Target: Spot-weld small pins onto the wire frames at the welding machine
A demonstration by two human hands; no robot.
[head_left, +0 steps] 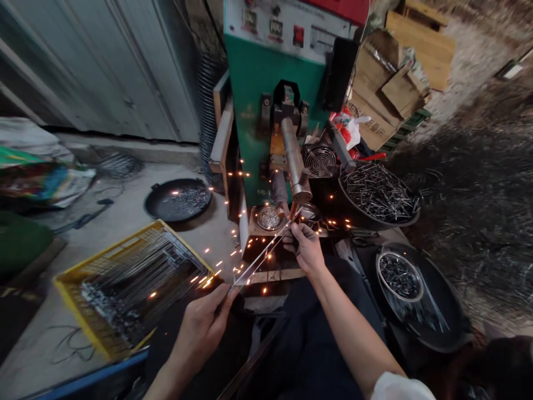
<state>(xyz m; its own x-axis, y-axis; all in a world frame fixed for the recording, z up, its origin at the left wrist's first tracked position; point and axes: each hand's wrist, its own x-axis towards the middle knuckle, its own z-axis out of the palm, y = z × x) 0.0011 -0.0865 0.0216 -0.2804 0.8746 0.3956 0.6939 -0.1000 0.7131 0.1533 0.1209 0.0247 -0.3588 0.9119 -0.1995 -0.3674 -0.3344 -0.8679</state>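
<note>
My left hand (208, 314) is closed on the near end of a thin metal rod (260, 260), which slants up and away to the right. The rod's far end meets the electrodes of a green spot welder (296, 186), and orange sparks fly out around it. Close beside the electrode tips, my right hand (306, 244) pinches with thumb and fingers; what lies between them is too small to name. A small round dish of metal bits (268, 218) sits just left of the electrodes.
A yellow crate (70, 300) of long metal rods stands left, with a black pan (156, 208) behind it. On the right are a large pan heaped with metal pieces (378, 191) and a black tray (447, 333) carrying a bowl of small parts (398, 276). Cardboard boxes (370, 111) lie behind.
</note>
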